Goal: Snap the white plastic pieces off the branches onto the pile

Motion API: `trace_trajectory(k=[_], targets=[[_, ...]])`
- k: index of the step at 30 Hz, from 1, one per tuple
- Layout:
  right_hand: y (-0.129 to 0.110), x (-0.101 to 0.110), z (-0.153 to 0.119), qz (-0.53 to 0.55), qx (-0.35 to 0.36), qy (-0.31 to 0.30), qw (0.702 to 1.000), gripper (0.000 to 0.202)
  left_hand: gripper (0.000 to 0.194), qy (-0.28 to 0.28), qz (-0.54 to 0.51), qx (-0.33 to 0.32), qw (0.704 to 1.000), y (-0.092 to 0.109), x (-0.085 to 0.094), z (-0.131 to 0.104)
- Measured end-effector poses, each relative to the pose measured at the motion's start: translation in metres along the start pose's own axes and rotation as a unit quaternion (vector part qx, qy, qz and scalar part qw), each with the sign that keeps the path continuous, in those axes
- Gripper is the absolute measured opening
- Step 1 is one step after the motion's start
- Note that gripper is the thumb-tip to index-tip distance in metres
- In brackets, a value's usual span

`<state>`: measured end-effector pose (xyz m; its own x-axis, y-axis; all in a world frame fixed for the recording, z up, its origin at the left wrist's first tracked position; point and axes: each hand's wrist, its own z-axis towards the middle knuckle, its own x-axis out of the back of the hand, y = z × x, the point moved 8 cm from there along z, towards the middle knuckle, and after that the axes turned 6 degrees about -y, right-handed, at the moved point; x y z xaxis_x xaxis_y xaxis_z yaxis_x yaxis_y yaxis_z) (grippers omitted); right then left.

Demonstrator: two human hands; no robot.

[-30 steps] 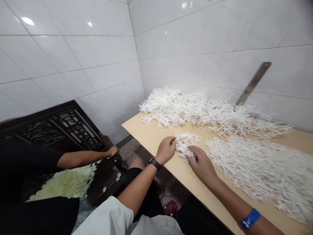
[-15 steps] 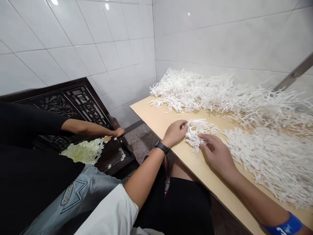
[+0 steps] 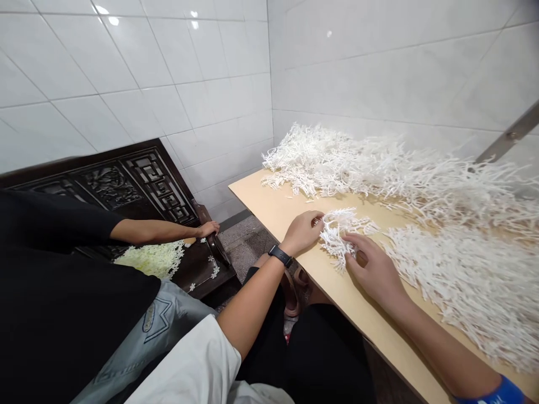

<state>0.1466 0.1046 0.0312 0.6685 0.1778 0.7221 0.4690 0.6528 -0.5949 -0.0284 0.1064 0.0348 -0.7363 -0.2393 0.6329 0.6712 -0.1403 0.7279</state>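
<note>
A small clump of white branching strands (image 3: 337,233) lies on the wooden board (image 3: 252,193) between my hands. My left hand (image 3: 304,231), with a black watch on the wrist, has its curled fingers and thumb closed on the clump's left edge. From the right, my right hand (image 3: 373,266) pinches the clump's right side between thumb and fingers. Behind is a long heap of white strands (image 3: 357,163) along the wall. A flatter layer of white strands (image 3: 471,280) spreads over the board to the right.
On the left, a person in a black shirt (image 3: 54,292) rests a hand (image 3: 208,228) on a dark carved bench (image 3: 197,275). Pale yellow-green flower pieces (image 3: 155,258) lie on the bench. A metal bar (image 3: 511,134) slants at the right wall.
The view has shifted slightly, so the scene sits a little lower. Both my hands remain at the clump with almost the same hold.
</note>
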Motion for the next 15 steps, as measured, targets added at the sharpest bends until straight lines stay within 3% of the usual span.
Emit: trace_trajectory(k=[5,9,15], targets=[[0.011,0.006,-0.004,0.053,-0.097,0.016,0.994,0.036,0.024,0.016,-0.036,0.012,0.999,-0.007,0.002,0.001],[0.016,0.01,-0.006,0.026,-0.161,0.023,0.986,0.044,0.012,0.042,-0.05,0.03,0.997,-0.011,0.005,0.001],[0.025,0.007,-0.007,-0.002,-0.164,0.005,0.986,0.041,0.009,0.044,-0.035,0.026,0.998,-0.008,0.004,0.0]])
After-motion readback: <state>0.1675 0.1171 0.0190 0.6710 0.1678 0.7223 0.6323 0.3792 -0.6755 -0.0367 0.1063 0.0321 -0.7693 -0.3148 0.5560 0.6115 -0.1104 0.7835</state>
